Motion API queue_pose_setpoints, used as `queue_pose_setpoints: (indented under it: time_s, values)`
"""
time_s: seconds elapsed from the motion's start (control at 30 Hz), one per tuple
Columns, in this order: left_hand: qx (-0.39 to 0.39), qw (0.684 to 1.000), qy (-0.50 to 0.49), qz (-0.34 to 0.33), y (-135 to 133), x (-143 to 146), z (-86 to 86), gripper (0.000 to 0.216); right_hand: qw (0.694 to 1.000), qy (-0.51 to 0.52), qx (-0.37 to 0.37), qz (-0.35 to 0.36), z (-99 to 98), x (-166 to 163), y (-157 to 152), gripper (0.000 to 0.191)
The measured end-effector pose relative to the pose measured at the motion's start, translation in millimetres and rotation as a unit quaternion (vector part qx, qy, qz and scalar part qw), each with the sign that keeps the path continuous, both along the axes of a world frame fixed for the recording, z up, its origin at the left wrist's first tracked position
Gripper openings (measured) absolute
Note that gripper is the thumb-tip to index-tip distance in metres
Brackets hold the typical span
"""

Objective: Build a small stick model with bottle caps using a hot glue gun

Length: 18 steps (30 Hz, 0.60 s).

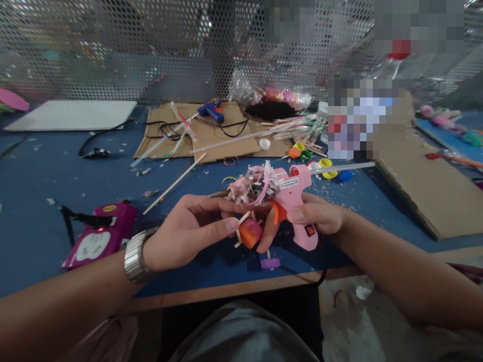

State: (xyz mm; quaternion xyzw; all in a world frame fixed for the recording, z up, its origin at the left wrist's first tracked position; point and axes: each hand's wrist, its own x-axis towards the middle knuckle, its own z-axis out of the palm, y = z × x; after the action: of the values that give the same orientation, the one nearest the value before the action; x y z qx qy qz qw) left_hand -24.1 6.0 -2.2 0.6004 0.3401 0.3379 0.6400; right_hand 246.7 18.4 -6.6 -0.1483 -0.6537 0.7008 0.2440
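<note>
My right hand (pixel 315 216) is closed around a pink glue gun (pixel 292 188), its nozzle turned left and a clear glue stick (pixel 343 167) poking out of its rear. Shreds of debris cling to the gun's front. Just below that, my left hand (pixel 196 226) pinches a small craft piece of orange and pink bottle caps with wooden sticks (pixel 250 232). One fingertip of my right hand reaches down beside this piece. A purple cap (pixel 270 263) shows beneath it; whether it is joined on is unclear. The nozzle tip lies over my left fingers.
A magenta power box (pixel 100 234) with a black plug is at left. A wooden stick (pixel 173 183) lies near my left hand. Farther back are cardboard (pixel 226 141), a blue glue gun (pixel 212 111) and several coloured caps (pixel 328 168). More cardboard (pixel 426 186) slants at right.
</note>
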Motion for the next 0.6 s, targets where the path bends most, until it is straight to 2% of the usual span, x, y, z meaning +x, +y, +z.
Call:
queue_pose_setpoints:
  time_s: [0.13,0.37,0.6]
  values:
    - [-0.024,1.000,-0.014,0.002,-0.1,1.1,0.1,0.031,1.000,0.001,0.003,0.007,0.8,0.4,0.1,0.054]
    - [-0.014,1.000,-0.001,-0.004,0.7,-1.9,-0.4,0.033,1.000,0.008,-0.001,0.005,1.6,0.7,-0.8,0.052]
    - [-0.028,0.999,-0.030,-0.014,1.4,0.7,-2.2,0.025,1.000,-0.001,-0.004,0.005,-0.8,1.8,-0.3,0.055]
